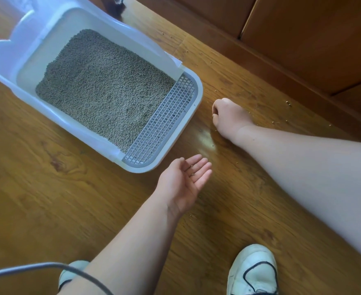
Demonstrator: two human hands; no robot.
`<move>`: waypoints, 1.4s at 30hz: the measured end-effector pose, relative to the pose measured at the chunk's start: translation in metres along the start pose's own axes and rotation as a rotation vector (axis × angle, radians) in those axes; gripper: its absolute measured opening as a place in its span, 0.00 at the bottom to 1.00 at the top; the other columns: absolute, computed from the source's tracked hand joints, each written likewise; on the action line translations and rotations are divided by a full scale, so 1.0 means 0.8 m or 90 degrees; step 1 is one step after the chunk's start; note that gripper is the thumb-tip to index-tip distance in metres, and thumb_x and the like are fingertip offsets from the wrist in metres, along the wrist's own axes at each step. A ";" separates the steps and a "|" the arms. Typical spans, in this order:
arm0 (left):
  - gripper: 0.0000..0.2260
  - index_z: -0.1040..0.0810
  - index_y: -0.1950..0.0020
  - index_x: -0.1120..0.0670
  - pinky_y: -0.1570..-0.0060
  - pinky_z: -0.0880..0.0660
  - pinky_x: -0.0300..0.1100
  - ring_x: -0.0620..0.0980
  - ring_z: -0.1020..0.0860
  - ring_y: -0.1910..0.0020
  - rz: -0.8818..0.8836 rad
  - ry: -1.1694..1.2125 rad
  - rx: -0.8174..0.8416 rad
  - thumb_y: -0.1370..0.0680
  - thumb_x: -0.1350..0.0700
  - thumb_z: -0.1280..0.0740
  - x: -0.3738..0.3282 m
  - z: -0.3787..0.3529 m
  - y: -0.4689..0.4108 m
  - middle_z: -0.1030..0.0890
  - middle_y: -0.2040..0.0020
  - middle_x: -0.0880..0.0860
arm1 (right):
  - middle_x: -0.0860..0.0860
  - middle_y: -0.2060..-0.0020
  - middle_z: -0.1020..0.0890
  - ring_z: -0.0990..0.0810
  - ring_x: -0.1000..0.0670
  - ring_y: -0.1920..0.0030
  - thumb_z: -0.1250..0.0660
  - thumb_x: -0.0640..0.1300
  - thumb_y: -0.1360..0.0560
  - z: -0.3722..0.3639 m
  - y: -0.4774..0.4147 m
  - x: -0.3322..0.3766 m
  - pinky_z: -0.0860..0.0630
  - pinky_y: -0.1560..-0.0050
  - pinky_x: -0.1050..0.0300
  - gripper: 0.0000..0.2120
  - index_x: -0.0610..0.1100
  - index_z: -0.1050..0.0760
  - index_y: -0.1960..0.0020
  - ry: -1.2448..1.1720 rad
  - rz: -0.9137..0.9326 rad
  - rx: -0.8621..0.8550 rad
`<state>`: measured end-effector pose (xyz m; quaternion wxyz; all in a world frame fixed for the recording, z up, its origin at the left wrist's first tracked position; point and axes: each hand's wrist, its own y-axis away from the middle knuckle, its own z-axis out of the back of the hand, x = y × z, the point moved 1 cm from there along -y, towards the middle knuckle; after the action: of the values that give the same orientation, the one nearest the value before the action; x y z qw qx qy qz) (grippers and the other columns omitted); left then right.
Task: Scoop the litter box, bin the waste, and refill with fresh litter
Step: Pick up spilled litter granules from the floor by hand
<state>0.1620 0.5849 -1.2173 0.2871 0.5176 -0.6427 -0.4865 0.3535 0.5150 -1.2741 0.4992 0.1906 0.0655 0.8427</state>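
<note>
A white litter box (197, 90) sits on the wooden floor at upper left, holding level grey litter (103, 88), with a grey grid step (164, 120) at its near end. My left hand (184, 179) lies palm up just below the box's near corner, fingers loosely apart, with a few litter pellets (192, 174) resting on the palm. My right hand (226, 116) is down on the floor to the right of the box, fingertips pinched together against the boards. What is between those fingertips is hidden.
Loose pellets (288, 103) are scattered on the floor along the wooden cabinet (303, 39) at the right. My white shoes (254, 271) are at the bottom, and a grey cable (36, 266) crosses the lower left. A dark object (117, 7) lies beyond the box.
</note>
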 end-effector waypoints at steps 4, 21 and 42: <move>0.20 0.23 0.40 0.66 0.43 0.22 0.51 0.59 0.18 0.46 0.004 -0.007 -0.001 0.15 0.54 0.49 0.003 0.002 0.000 0.19 0.43 0.64 | 0.50 0.57 0.24 0.25 0.48 0.61 0.36 0.45 0.22 0.012 -0.001 0.015 0.40 0.70 0.59 0.02 0.48 0.26 0.54 0.038 -0.003 0.049; 0.19 0.23 0.42 0.64 0.47 0.21 0.50 0.57 0.19 0.46 0.032 -0.027 0.042 0.15 0.54 0.49 0.023 -0.020 -0.037 0.20 0.43 0.63 | 0.55 0.56 0.22 0.24 0.53 0.53 0.34 0.40 0.23 0.036 0.087 -0.041 0.29 0.48 0.58 0.08 0.49 0.16 0.51 -0.195 0.109 0.071; 0.19 0.23 0.40 0.65 0.43 0.22 0.50 0.58 0.19 0.46 0.038 -0.028 0.008 0.16 0.55 0.49 0.011 -0.006 -0.033 0.20 0.42 0.64 | 0.52 0.53 0.24 0.25 0.46 0.48 0.36 0.44 0.21 -0.002 0.030 -0.028 0.23 0.47 0.47 0.04 0.50 0.23 0.50 -0.036 0.109 0.042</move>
<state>0.1736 0.5753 -1.2410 0.2837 0.4889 -0.6673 -0.4850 0.3430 0.4839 -1.2745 0.4203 0.2355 0.0628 0.8740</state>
